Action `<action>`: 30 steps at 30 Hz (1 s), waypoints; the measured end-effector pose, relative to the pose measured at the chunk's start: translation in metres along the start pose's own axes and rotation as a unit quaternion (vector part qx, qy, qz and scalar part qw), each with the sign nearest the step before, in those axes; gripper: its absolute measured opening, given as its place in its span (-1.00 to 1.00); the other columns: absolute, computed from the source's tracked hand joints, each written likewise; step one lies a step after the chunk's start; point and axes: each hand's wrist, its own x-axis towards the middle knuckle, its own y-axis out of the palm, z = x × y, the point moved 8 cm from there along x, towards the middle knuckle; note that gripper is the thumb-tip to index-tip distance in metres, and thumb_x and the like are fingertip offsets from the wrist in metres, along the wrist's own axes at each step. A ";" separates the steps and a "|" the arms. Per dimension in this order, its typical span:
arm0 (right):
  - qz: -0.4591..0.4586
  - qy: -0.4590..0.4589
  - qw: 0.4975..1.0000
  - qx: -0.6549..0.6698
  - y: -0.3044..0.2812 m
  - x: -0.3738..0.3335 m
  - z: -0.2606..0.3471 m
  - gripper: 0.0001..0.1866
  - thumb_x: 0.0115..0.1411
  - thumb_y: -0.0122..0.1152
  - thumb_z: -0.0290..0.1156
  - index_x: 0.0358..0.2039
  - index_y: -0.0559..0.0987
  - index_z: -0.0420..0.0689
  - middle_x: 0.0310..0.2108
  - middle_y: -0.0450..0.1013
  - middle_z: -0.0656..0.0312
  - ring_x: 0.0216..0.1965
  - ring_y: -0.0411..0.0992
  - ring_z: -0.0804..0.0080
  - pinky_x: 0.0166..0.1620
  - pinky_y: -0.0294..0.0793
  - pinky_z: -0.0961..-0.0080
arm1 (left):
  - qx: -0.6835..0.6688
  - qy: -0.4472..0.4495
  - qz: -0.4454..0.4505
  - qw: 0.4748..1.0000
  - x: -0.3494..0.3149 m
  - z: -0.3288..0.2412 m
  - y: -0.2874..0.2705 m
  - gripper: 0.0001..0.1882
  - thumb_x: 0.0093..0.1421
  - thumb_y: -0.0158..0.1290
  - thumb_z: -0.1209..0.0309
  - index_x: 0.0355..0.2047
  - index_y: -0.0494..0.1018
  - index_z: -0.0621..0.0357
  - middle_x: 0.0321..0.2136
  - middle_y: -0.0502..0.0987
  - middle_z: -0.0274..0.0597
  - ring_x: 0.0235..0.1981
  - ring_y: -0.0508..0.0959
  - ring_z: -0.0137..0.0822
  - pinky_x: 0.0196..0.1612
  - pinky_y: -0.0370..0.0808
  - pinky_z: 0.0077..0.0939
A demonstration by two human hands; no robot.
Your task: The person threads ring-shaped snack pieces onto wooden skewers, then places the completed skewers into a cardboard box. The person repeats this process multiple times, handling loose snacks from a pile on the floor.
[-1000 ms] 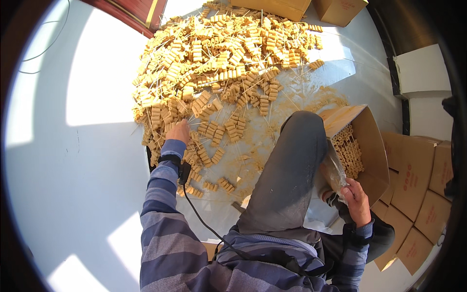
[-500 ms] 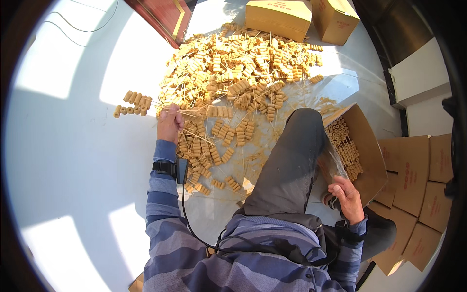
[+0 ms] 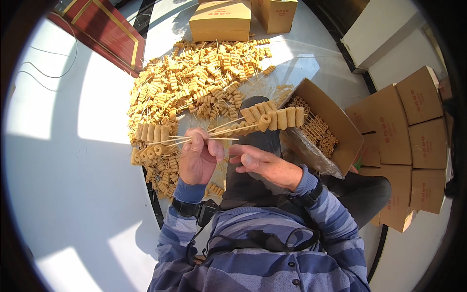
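Observation:
My left hand (image 3: 198, 158) is closed on the thin wooden sticks of several skewers, raised in front of my body. Tan, hollow rolls are threaded on them: one group of rolls (image 3: 274, 118) points right toward the carton, another group (image 3: 153, 134) sticks out on the left. Close by on the right, my right hand (image 3: 270, 168) has its fingers stretched toward the sticks and apart, with nothing seen in them. A large heap of similar skewers (image 3: 194, 78) lies on the floor beyond.
An open carton (image 3: 340, 129) lined with clear plastic (image 3: 316, 158) stands at my right knee, with skewers stacked inside. Cardboard boxes (image 3: 394, 131) are piled at the far right, and more boxes (image 3: 221, 22) stand behind the heap. A red door (image 3: 104, 31) is at the far left.
My left hand has drawn the skewers from the heap's left side toward my body. My right hand has left the carton's plastic edge and come beside the left. The view has turned right.

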 end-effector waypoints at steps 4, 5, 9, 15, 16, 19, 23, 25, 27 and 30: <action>0.003 -0.029 0.988 0.152 0.005 0.006 -0.010 -0.49 0.44 0.03 -0.03 0.18 0.46 -0.17 -0.25 0.39 0.37 -0.20 0.32 0.61 -0.08 0.35 0.57 | 0.006 -0.085 0.049 0.995 -0.015 0.047 0.032 -0.75 0.46 -0.09 0.17 -0.14 0.37 0.09 -0.46 0.43 -0.17 -0.39 0.47 -0.24 -0.30 0.47 -0.36; -0.033 0.004 0.985 0.167 -0.001 0.004 -0.017 -0.51 0.44 0.05 -0.03 0.15 0.48 -0.16 -0.29 0.37 0.39 -0.24 0.29 0.64 -0.12 0.33 0.58 | 0.002 -0.091 0.065 0.994 -0.017 0.054 0.037 -0.73 0.46 -0.08 0.15 -0.12 0.37 0.08 -0.47 0.42 -0.19 -0.40 0.46 -0.26 -0.32 0.46 -0.38; -0.077 -0.071 0.964 0.244 -0.017 -0.013 0.000 -0.55 0.44 0.04 -0.09 0.03 0.50 -0.25 -0.38 0.46 0.29 -0.48 0.34 0.57 -0.29 0.39 0.59 | -0.018 -0.136 0.090 0.986 -0.021 0.078 0.048 -0.61 0.42 -0.05 0.06 0.04 0.38 0.08 -0.46 0.40 -0.25 -0.37 0.47 -0.31 -0.36 0.45 -0.43; -0.129 -0.129 0.949 0.256 -0.034 -0.028 0.014 -0.61 0.43 0.07 -0.12 -0.01 0.51 -0.20 -0.36 0.51 0.17 -0.34 0.49 0.41 -0.09 0.49 0.42 | -0.123 -0.182 0.060 0.974 -0.022 0.087 0.052 -0.61 0.47 -0.17 0.01 -0.07 0.37 0.07 -0.29 0.42 -0.20 -0.31 0.44 -0.27 -0.27 0.40 -0.37; -0.178 -0.157 0.938 0.251 -0.043 -0.031 0.015 -0.62 0.43 0.07 -0.11 -0.04 0.52 -0.19 -0.33 0.52 0.17 -0.27 0.51 0.37 -0.04 0.49 0.37 | -0.144 -0.186 0.060 0.970 -0.024 0.087 0.053 -0.60 0.47 -0.19 0.00 -0.12 0.39 0.07 -0.25 0.42 -0.19 -0.30 0.44 -0.27 -0.25 0.39 -0.35; -0.219 -0.202 0.929 0.221 -0.068 -0.045 0.024 -0.64 0.45 0.00 -0.08 -0.13 0.51 -0.16 -0.29 0.53 0.22 -0.09 0.53 0.27 0.07 0.48 0.23 | -0.087 -0.200 0.000 0.976 -0.026 0.087 0.037 -0.61 0.50 -0.26 0.03 -0.20 0.34 0.09 -0.26 0.41 -0.18 -0.31 0.43 -0.29 -0.23 0.41 -0.35; -0.260 -0.186 0.928 0.190 -0.105 -0.072 0.032 -0.60 0.50 -0.11 -0.11 -0.08 0.49 -0.22 -0.60 0.28 0.37 -0.39 0.43 0.45 -0.04 0.52 0.38 | 0.052 -0.225 -0.008 0.973 -0.026 0.088 0.026 -0.58 0.50 -0.23 0.06 -0.30 0.36 0.15 -0.15 0.44 -0.15 -0.19 0.44 -0.28 -0.17 0.42 -0.32; -0.260 -0.092 0.959 0.057 -0.109 -0.083 0.022 -0.60 0.50 -0.12 -0.12 -0.08 0.49 -0.23 -0.60 0.31 0.36 -0.36 0.45 0.46 -0.09 0.52 0.41 | 0.118 -0.307 0.036 0.944 -0.031 0.096 0.029 -0.61 0.48 -0.15 0.08 -0.28 0.36 0.16 -0.25 0.48 -0.17 -0.31 0.49 -0.34 -0.27 0.46 -0.45; -0.248 -0.011 0.968 -0.047 -0.105 -0.092 0.003 -0.57 0.50 -0.12 -0.10 -0.07 0.51 -0.24 -0.46 0.48 0.29 -0.22 0.51 0.46 -0.11 0.55 0.43 | 0.183 -0.396 0.087 0.896 -0.042 0.107 0.035 -0.63 0.46 -0.11 0.08 -0.26 0.36 0.16 -0.33 0.49 -0.20 -0.41 0.50 -0.39 -0.35 0.46 -0.54; -0.259 -0.003 0.959 -0.117 -0.091 -0.093 -0.021 -0.58 0.49 -0.10 -0.11 -0.11 0.57 -0.20 -0.28 0.56 0.24 -0.28 0.50 0.51 -0.16 0.54 0.51 | 0.228 -0.378 0.089 0.893 -0.039 0.121 0.050 -0.64 0.46 -0.08 0.08 -0.24 0.36 0.15 -0.40 0.49 -0.21 -0.53 0.50 -0.46 -0.47 0.43 -0.65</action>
